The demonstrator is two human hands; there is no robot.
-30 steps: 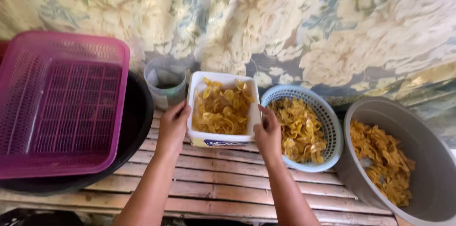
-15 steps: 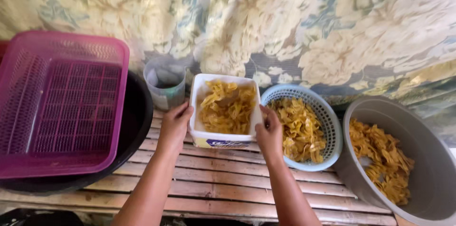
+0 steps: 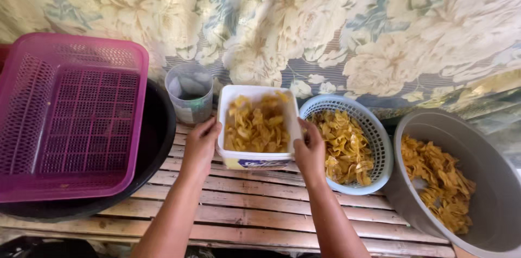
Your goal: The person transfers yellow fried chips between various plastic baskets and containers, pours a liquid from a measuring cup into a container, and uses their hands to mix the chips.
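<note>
Centrally, a white tub (image 3: 258,128) of yellow chips (image 3: 255,126) stood on the slatted bamboo tabletop (image 3: 244,204). The left hand (image 3: 199,147) gripped the tub's left wall, fingers (image 3: 209,126) curled over the rim. The right hand (image 3: 310,152) gripped the right wall, fingers (image 3: 305,128) hooked at the rim's edge. Both hands were closed on the tub; whether its base touched the slats or hung just above them could not be told.

Just right of the tub sat a blue basket (image 3: 374,133), touching it or nearly so, and also holding chips. Further right, a grey basin (image 3: 488,182) contained more chips along its left side. Behind the left hand stood a clear cup (image 3: 189,92), upright. At far left, a magenta crate (image 3: 70,117) rested across a black basin (image 3: 157,138). A floral cloth (image 3: 325,24) hung behind all items.
</note>
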